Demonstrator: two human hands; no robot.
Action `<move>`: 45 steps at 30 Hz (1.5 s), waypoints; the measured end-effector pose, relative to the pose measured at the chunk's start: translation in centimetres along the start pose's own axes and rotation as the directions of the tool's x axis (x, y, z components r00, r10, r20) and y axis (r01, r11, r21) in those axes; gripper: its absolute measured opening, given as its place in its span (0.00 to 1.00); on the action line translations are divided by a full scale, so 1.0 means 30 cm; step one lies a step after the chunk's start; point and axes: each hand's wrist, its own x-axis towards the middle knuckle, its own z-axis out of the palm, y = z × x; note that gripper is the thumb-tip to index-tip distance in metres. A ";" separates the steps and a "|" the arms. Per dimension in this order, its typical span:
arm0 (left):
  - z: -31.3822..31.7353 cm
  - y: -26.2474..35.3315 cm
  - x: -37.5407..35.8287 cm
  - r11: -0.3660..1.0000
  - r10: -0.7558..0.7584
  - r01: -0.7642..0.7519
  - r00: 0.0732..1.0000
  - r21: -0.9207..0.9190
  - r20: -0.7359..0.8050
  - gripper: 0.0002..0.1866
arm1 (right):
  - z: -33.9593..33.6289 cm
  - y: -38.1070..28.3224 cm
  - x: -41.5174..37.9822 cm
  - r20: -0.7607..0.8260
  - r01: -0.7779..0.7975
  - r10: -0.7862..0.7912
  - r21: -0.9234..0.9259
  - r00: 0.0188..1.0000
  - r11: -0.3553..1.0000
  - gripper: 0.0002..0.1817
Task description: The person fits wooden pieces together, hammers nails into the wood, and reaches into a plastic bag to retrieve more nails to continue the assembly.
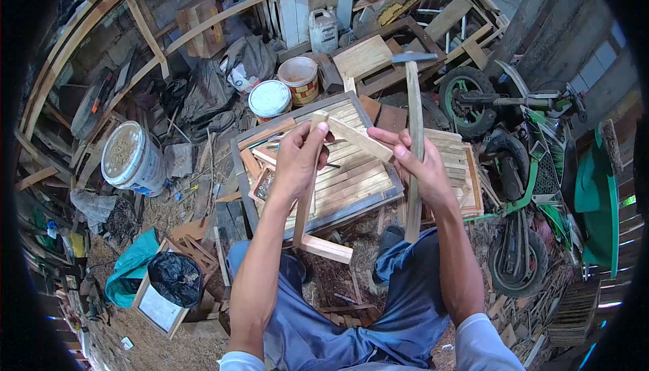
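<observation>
My left hand [301, 158] is closed around the upper corner of a partly joined wooden frame [327, 248] made of three pale strips. One strip runs down from that corner, with a short one at its bottom end; another slants off to the right. My right hand [424, 171] grips a hammer [414, 107], its wooden handle upright and its metal head at the top. The fingers of that hand also touch the right end of the slanting strip. Below both hands lies a slatted wooden worktop [358, 180] with a dark border.
On the worktop's left sits a small wooden box [262, 185] of small metal pieces. Beyond stand paint buckets [270, 99] and a white jug [323, 31]. A green small motorbike [534, 161] is at right. A full bucket [134, 158] and a black bag [174, 279] are at left.
</observation>
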 end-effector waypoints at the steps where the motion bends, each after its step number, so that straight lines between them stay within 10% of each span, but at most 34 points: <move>1: -0.006 -0.004 0.003 0.998 -0.007 0.006 1.000 -0.060 -0.008 0.16 | -0.001 0.009 0.005 0.028 0.022 -0.026 0.108 0.999 0.994 0.18; 10: 0.051 -0.027 -0.007 0.977 -0.012 0.007 1.000 -0.211 -0.025 0.17 | 0.028 0.083 0.028 -0.340 0.138 -0.055 0.226 0.939 0.964 0.24; 17: 0.105 -0.060 -0.024 0.992 -0.010 0.007 1.000 0.130 0.023 0.14 | 0.048 0.089 0.045 -0.470 0.267 0.019 0.534 0.882 0.802 0.14; 33: 0.055 -0.031 -0.024 1.000 0.024 -0.026 0.973 0.003 0.228 0.21 | -0.008 0.057 0.021 -0.121 0.013 -0.027 -0.120 0.992 0.993 0.17; 45: 0.025 0.006 -0.035 0.996 -0.092 0.093 0.973 0.007 0.213 0.24 | -0.012 0.052 0.034 -0.125 -0.012 -0.014 -0.204 0.992 0.979 0.19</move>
